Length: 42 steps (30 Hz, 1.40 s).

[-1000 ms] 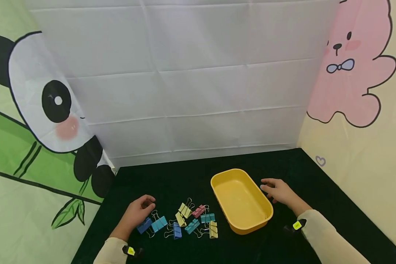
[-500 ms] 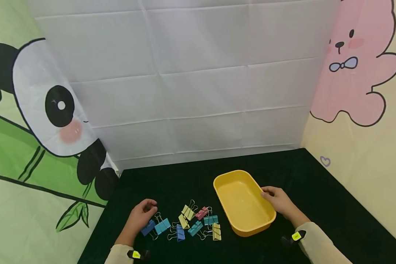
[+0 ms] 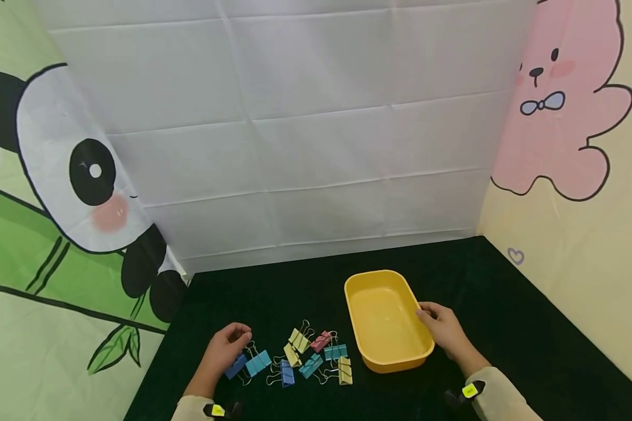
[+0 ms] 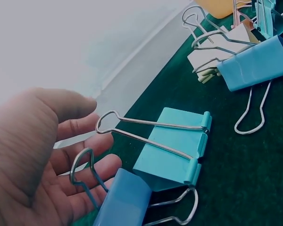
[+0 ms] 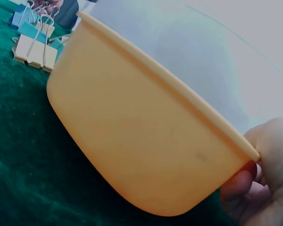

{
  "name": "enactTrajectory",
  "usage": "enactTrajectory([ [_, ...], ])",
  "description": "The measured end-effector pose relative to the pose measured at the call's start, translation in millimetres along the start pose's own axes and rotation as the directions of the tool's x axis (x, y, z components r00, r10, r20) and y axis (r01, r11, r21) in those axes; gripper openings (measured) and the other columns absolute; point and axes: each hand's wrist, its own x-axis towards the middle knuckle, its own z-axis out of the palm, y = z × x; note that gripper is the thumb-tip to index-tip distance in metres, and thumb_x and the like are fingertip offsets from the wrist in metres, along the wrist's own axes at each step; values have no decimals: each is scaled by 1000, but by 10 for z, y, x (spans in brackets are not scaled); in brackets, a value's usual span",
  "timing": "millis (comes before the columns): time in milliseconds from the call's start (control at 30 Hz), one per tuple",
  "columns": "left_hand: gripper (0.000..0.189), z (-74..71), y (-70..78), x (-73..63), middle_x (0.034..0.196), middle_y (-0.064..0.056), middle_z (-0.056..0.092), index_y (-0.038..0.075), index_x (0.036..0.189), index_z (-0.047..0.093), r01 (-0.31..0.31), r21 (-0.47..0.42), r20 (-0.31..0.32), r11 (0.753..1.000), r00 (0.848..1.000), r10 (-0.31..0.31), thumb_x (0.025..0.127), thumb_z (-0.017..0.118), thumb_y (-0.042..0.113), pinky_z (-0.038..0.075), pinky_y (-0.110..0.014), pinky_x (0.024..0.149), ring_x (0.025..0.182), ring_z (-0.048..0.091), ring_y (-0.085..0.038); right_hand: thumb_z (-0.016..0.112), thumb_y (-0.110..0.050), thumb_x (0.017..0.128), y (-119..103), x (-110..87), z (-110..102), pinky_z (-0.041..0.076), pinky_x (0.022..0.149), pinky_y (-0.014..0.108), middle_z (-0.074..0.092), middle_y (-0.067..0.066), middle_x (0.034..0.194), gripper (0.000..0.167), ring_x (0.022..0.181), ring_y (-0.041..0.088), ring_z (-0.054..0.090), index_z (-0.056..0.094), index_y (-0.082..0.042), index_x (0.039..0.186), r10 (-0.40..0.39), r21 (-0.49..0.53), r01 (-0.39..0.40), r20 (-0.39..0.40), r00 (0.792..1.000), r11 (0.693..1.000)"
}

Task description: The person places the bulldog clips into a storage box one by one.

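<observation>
My right hand (image 3: 445,330) grips the right rim of a yellow plastic bin (image 3: 390,327), thumb over the edge and fingers under it. In the right wrist view the bin's outer wall (image 5: 146,122) fills the middle, and the thumb and curled fingers (image 5: 238,186) meet at its rim. My left hand (image 3: 223,351) stays by the clips with loosely bent fingers, holding nothing. Close to it are a light-blue binder clip (image 4: 172,143) and a blue binder clip (image 4: 125,200). Whether the fingers touch their wire handles, I cannot tell.
Left of the bin lie several more binder clips: yellow (image 3: 299,339), pink (image 3: 320,341), teal (image 3: 311,365) and blue (image 3: 287,373). Everything rests on a dark green cloth (image 3: 274,292). A white sheet (image 3: 316,146) hangs behind, with printed panels on both sides.
My right hand has come from beside the bin to grip its right rim. The bin has turned slightly, its near end shifting left. My left hand has barely moved.
</observation>
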Motion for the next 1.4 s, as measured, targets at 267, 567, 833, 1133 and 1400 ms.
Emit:
enactTrajectory([
  [267, 26, -32, -88, -40, 111, -5, 66, 6, 117, 66, 37, -73, 14, 997, 999, -37, 99, 65, 25, 57, -40, 81, 97, 64, -19, 51, -27, 107, 33, -3, 15, 61, 76, 34, 61, 21, 126, 44, 89, 23, 68, 51, 2, 141, 7, 55, -7, 4, 1000, 998],
  [567, 32, -35, -194, -120, 116, -7, 67, 6, 119, 67, 45, -156, -42, 987, 998, -52, 98, 65, 30, 54, -45, 91, 107, 63, -24, 50, -37, 106, 115, -33, 17, 60, 82, 33, 54, 25, 138, 54, 101, 24, 66, 46, 0, 145, 33, 161, -30, -14, 999, 987],
  [833, 42, -25, -269, -290, 131, -12, 62, 5, 131, 61, 55, -270, -110, 961, 990, -87, 99, 63, 31, 50, -43, 99, 120, 59, -27, 50, -39, 106, 141, -25, 19, 59, 84, 29, 50, 25, 142, 57, 103, 20, 66, 44, 0, 147, 54, 208, -50, -15, 998, 977],
  [1133, 47, 48, -390, -383, 134, -18, 59, 3, 136, 53, -5, -374, -142, 927, 988, -52, 97, 69, 21, 50, -26, 90, 113, 59, -15, 51, -43, 105, 170, -13, 34, 59, 85, 29, 49, 25, 144, 60, 105, 22, 66, 43, -1, 148, 65, 210, -60, -15, 998, 976],
  [1400, 60, 81, -415, -416, 134, -24, 54, 4, 144, 39, -92, -406, -184, 909, 983, 17, 93, 70, 8, 53, -22, 87, 111, 61, -21, 52, -44, 104, 169, -8, 55, 58, 87, 29, 48, 25, 146, 62, 107, 23, 66, 43, -1, 148, 70, 195, -67, -10, 997, 978],
])
